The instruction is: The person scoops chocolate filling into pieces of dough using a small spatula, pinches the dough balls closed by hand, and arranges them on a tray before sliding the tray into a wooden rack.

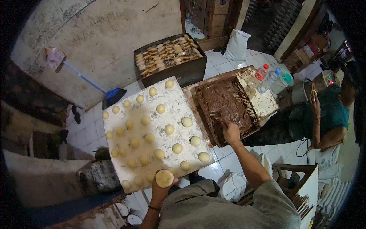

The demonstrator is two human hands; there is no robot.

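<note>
At the lower edge of a floury board (114, 145), my left hand (160, 183) holds a flattened round of pale dough (164, 177). Several small dough balls (169, 129) sit in loose rows on the board. My right hand (230, 130) reaches into a dark tray of thick brown paste (225, 101) to the right of the board. Its fingers are bent down at the paste, and what they hold, if anything, is hidden.
Behind the board stands a dark box of browned pastries (167, 57). Two bottles (268, 86) stand right of the paste tray. A co-worker (320, 118) is at the right. A broom (114, 98) leans left, white sacks (236, 44) stand behind and near my legs.
</note>
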